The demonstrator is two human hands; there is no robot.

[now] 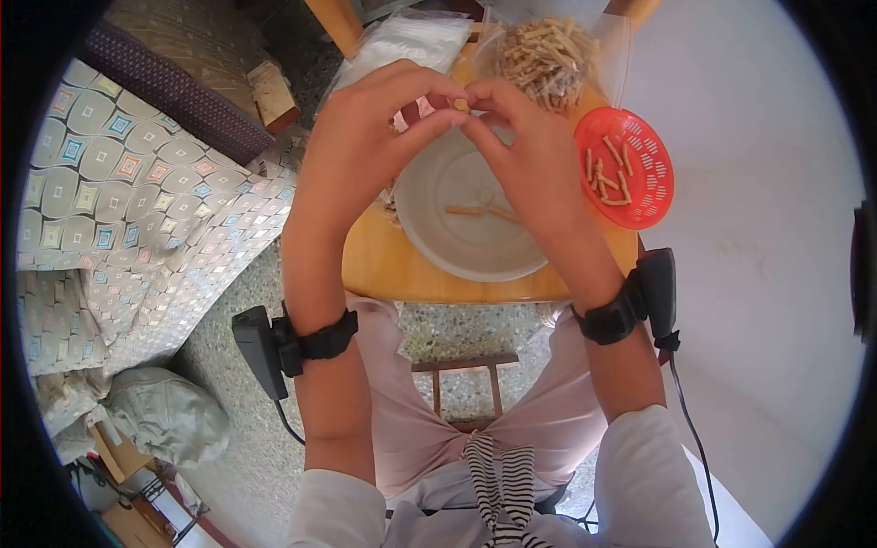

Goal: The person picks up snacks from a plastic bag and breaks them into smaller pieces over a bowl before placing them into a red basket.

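Observation:
Above the far part of a white bowl (429, 239), both hands meet at the fingertips. Between them is a small tan stick piece (462, 106), seen nearly end-on. My left hand (375, 128) pinches it with thumb and index finger from the left. My right hand (521, 137) closes thumb and index finger on it from the right. Inside the bowl lie a tan stick (464, 210) and another one partly hidden by my right wrist. A red perforated basket (650, 173) right of my right hand holds several short tan sticks (612, 190).
Behind the hands, a clear bag of many tan sticks (548, 59) and a stack of clear plastic bags (411, 41) lie on the wooden table (438, 290). A patterned cloth (119, 210) covers furniture at the left. A white wall (749, 183) stands at the right.

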